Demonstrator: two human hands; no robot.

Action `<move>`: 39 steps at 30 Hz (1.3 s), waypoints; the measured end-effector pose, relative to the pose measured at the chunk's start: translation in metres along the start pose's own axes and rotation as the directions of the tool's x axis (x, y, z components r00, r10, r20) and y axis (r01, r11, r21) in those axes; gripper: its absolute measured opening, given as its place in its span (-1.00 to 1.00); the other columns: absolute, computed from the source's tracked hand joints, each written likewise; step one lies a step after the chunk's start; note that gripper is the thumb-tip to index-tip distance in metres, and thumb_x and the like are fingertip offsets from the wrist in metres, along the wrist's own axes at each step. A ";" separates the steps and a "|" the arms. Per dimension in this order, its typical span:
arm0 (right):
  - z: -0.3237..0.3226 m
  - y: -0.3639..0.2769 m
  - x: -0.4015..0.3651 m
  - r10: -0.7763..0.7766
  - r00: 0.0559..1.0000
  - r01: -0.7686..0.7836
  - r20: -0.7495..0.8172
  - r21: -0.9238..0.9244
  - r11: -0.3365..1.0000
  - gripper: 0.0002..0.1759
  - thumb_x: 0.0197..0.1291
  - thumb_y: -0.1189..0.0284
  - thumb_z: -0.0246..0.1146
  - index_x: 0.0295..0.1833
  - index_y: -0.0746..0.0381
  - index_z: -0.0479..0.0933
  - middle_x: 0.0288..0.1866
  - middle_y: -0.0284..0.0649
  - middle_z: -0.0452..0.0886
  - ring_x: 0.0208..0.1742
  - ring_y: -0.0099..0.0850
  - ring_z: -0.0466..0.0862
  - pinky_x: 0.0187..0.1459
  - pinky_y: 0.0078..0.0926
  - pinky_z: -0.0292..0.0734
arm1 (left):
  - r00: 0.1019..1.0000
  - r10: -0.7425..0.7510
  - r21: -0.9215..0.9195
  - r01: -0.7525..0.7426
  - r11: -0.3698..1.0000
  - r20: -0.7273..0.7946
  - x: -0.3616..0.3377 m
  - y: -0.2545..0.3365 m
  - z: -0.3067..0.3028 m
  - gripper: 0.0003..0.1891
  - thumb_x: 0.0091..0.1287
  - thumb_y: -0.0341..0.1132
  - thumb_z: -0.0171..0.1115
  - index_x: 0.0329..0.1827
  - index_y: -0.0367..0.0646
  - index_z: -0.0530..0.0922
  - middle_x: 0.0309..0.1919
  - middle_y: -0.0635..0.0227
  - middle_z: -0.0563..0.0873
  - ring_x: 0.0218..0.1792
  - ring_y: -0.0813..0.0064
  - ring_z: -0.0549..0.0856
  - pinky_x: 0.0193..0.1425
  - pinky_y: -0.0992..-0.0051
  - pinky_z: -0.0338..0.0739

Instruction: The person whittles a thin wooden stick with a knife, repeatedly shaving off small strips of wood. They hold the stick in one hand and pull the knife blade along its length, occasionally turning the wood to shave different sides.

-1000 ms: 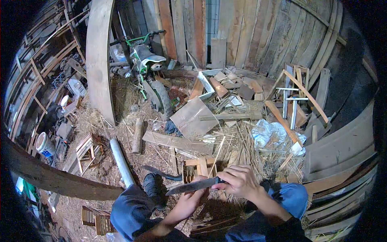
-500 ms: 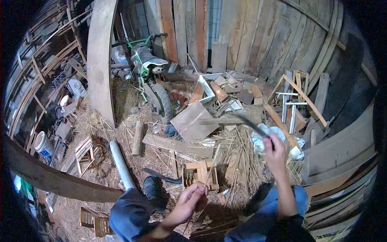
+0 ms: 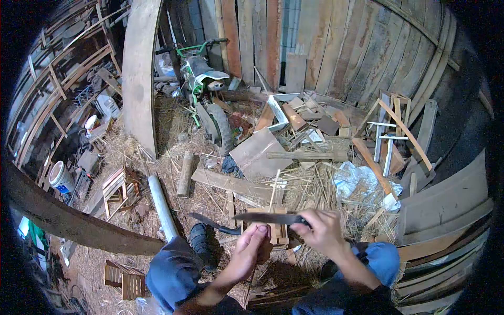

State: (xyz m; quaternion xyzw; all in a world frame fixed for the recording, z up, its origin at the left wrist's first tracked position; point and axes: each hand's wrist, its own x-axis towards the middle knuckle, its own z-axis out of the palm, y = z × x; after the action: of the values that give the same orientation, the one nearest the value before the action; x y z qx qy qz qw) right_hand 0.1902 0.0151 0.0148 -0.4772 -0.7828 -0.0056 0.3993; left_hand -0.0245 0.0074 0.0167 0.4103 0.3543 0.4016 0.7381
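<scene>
My left hand (image 3: 253, 245) is closed around a thin wooden strip (image 3: 275, 188), whose upper end points up and away and whose lower end runs down between my legs. In my right hand (image 3: 324, 232) is the dark handle of a knife (image 3: 265, 217). The blade lies level, pointing left, and crosses the strip just above my left thumb. Behind both hands a small slatted wooden crate (image 3: 281, 234) is partly hidden. A second dark, curved blade (image 3: 214, 224) lies left of the crate, near my boot (image 3: 200, 245).
A pale pole (image 3: 163, 207) and a short log (image 3: 186, 174) lie on the straw-strewn floor. Small crates (image 3: 125, 281) sit at left, beneath a curved beam (image 3: 79, 223). A dirt bike (image 3: 202, 79) and scrap wood (image 3: 310, 118) are further back. Panels (image 3: 446, 197) lean at right.
My right hand has brought the knife down and left, from raised at the right to across the strip. My left hand still holds the strip. The view has shifted slightly.
</scene>
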 end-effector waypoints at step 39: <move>-0.024 0.011 0.005 0.182 0.983 -0.184 -0.031 -0.151 0.971 -0.67 0.20 0.09 0.32 -0.33 0.14 0.53 -0.53 -0.22 0.62 -0.56 -0.24 0.65 -0.53 -0.31 0.50 | 0.998 0.053 0.132 -0.055 0.990 0.017 -0.002 -0.011 0.002 -0.74 0.57 -0.12 -0.09 -0.07 -0.13 0.43 -0.65 0.58 0.29 -0.68 0.73 0.24 -0.64 0.64 0.10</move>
State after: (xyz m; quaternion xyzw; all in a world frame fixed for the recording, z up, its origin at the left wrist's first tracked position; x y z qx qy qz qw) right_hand 0.2123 0.0157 0.0303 -0.5765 -0.7294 -0.0328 0.3668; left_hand -0.0201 0.0012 0.0080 0.4707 0.3638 0.3942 0.7005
